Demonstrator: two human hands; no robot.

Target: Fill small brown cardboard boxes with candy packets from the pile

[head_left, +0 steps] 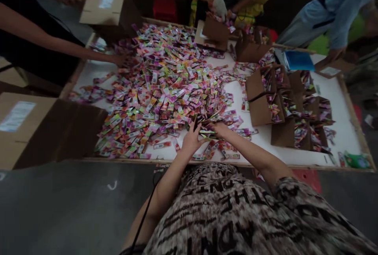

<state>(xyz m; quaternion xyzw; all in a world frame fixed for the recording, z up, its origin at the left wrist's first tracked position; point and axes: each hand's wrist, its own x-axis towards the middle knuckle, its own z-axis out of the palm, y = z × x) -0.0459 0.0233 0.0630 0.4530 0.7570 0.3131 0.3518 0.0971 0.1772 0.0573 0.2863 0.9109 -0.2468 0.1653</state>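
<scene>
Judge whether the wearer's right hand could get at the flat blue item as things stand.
Probably not without leaning or stepping: the right hand is among packets near the table's near edge, while the flat blue item lies toward the far side, beyond open cardboard boxes.

The light in the room is rather dim. The white tabletop (pixel 344 129) has a wooden rim (pixel 356 121), and beyond its near edge lies a grey floor (pixel 73 211). Behind the far edge, a red object, possibly a stool (pixel 164 9), stands against a dark background.
</scene>
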